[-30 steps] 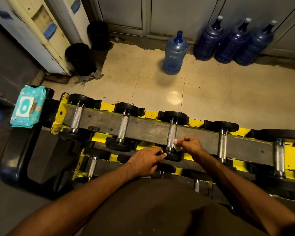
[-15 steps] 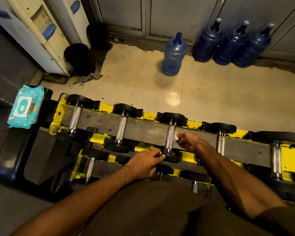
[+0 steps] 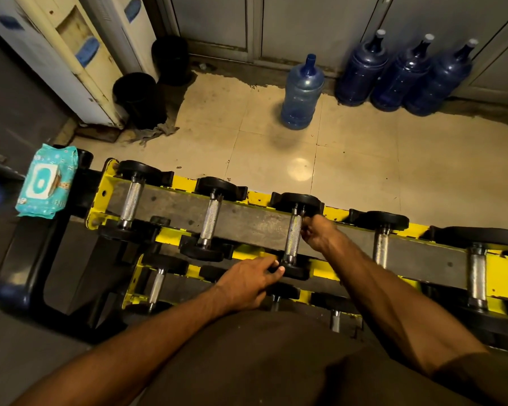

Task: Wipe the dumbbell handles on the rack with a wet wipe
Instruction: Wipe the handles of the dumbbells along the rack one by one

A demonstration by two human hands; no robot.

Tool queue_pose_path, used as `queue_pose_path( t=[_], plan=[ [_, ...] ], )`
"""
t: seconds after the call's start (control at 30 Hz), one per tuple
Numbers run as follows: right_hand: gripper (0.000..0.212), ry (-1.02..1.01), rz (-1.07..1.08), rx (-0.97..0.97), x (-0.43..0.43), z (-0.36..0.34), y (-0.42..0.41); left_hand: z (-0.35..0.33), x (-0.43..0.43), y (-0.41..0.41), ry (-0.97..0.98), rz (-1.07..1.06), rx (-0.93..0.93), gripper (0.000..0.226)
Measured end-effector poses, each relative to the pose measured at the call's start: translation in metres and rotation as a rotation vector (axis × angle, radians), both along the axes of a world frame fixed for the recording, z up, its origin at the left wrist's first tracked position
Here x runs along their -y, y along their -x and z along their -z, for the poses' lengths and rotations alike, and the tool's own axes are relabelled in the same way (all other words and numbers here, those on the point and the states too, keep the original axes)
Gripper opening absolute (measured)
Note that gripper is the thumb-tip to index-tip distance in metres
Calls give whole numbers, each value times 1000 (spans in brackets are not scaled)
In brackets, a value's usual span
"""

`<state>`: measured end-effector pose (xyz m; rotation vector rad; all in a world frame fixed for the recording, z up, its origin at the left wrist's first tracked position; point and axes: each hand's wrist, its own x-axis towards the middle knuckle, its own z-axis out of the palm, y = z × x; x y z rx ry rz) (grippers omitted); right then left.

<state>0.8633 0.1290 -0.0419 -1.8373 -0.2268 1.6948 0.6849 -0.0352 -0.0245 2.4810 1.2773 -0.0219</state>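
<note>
Tiled floor (image 3: 364,177) stretches beyond the yellow rack (image 3: 505,273), with water jugs (image 3: 405,74) lined up against the far wall and a pack of wet wipes (image 3: 46,181) lying on the black bench (image 3: 27,259) just left of the rack.

From the head camera, you are working on the third dumbbell (image 3: 294,234) from the left on the top row, which lies across the rack's rails. Its metal handle is stiff and knurled, so it will probably drag at a thin wipe rather than let it slide; pinch the wipe firmly and run it along the bar. The weight itself looks heavy enough to stay put, though it could roll on its round ends.

Your left hand (image 3: 248,284) is curled over the near black end of that dumbbell, fingertips pressing on it, which I judge steadies it against rolling. Your right hand (image 3: 317,232) is closed against the far part of the handle, fingers bunched beside the bar just below the far end. The wipe itself is hidden inside the fingers, so you cannot confirm it from here. Both forearms reach forward and down, the right one stretched further.
</note>
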Motion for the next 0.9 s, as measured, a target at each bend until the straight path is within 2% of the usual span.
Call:
queue_pose_path(
  t=[0.07,0.13,0.23,0.33,0.4,0.43,0.5,0.57,0.67,0.73,0.8,0.87,0.9],
  plan=[
    [19,-71,132,64,10,-1,4,2,2,2,-8,5,-11,70],
    [14,-231,79,262,25,-1,4,5,2,2,2,4,-12,72],
    [20,-579,-268,592,43,-5,3,11,3,4,15,3,-33,76],
    [25,-914,-734,860,45,-2,-1,11,6,5,-11,22,-36,79],
    [35,-1085,-1017,1124,39,-1,-3,9,4,2,-27,47,-46,79],
    [39,-1116,-1105,1242,35,-1,-4,8,3,1,-30,59,-60,80],
    [47,-1044,-1241,1362,30,-9,-1,7,0,0,-21,70,-86,84],
    [45,-980,-1417,1372,30,-13,5,10,0,2,-26,88,-97,96],
    [26,-976,-1666,1292,28,-14,3,16,0,1,-35,149,-113,106],
    [21,-979,-1695,1308,23,-22,0,17,0,1,-41,165,-117,108],
    [18,-965,-1582,1427,18,-30,-1,17,1,2,-61,159,-128,111],
    [22,-942,-1514,1479,18,-34,1,18,5,3,-78,148,-148,113],
    [24,-952,-1557,1476,22,-32,3,20,7,4,-85,142,-162,116]
  ],
)
